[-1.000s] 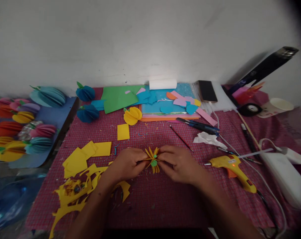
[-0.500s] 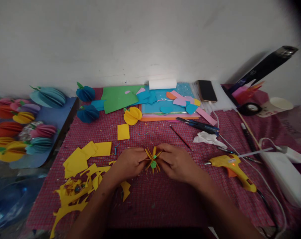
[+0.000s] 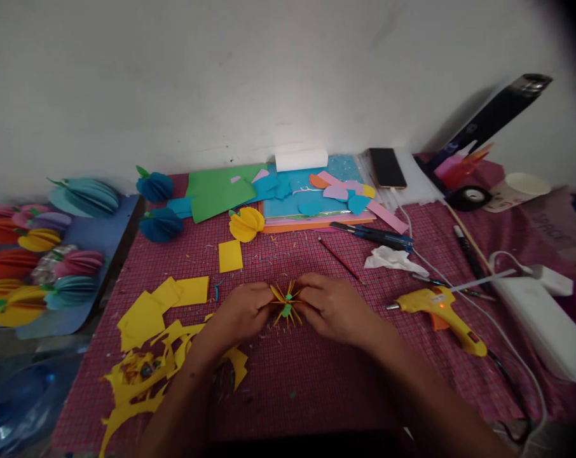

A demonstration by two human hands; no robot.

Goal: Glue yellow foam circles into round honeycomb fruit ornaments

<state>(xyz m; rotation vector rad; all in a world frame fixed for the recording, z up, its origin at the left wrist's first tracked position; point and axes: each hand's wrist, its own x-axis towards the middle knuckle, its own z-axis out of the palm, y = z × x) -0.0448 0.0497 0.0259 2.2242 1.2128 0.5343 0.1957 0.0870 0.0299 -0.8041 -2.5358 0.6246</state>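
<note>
Between my two hands is a yellow paper pumpkin (image 3: 287, 306), its thin petals fanned out around a green centre. My left hand (image 3: 243, 312) pinches it from the left side, thumb and fingers pressed together. On the opposite side my right hand (image 3: 333, 310) grips its petals with bent fingers. Parts of the pumpkin are hidden behind the fingertips. Yellow paper scraps (image 3: 140, 375) lie by my left forearm, and cut yellow sheets (image 3: 142, 318) are further up. A finished yellow paper pumpkin (image 3: 246, 224) sits beyond my hands.
A yellow glue gun (image 3: 440, 312) lies to the right with its cord, near a white power strip (image 3: 540, 324). A pencil (image 3: 340, 261), a utility knife (image 3: 371, 236) and a phone (image 3: 387, 168) lie further back. Several paper pumpkins (image 3: 75, 264) fill a blue board at left.
The view has shifted slightly. The yellow pumpkin is still between both hands, tilted a little differently, with its petals looking thinner and more spread.
</note>
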